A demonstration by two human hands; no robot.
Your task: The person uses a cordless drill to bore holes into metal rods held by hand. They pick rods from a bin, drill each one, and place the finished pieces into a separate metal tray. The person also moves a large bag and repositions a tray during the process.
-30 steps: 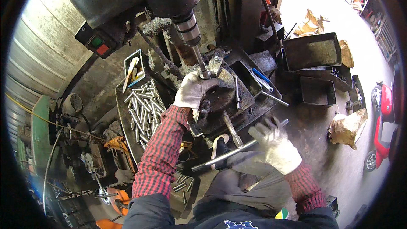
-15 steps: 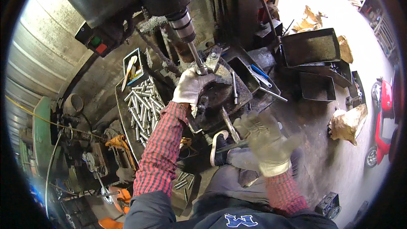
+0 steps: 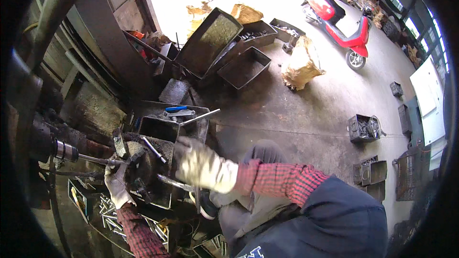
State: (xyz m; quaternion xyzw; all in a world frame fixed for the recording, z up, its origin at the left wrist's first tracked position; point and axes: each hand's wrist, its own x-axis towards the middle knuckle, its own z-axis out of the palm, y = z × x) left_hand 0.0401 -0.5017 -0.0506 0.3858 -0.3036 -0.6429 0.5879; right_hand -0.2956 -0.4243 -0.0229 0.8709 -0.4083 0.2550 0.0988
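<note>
The chuck (image 3: 66, 151) is glossy metal; right of it, the right glove (image 3: 204, 167) is matt cloth; below-right, metal rods (image 3: 111, 223) shine; above-right, a metal bin (image 3: 210, 43) looks rough.

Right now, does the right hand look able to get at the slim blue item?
Probably yes: the right hand is close by, and the slim blue item looks uncovered. A silver rod and a silver tool lie on the near side, but the hand could likely pass over them.
</note>
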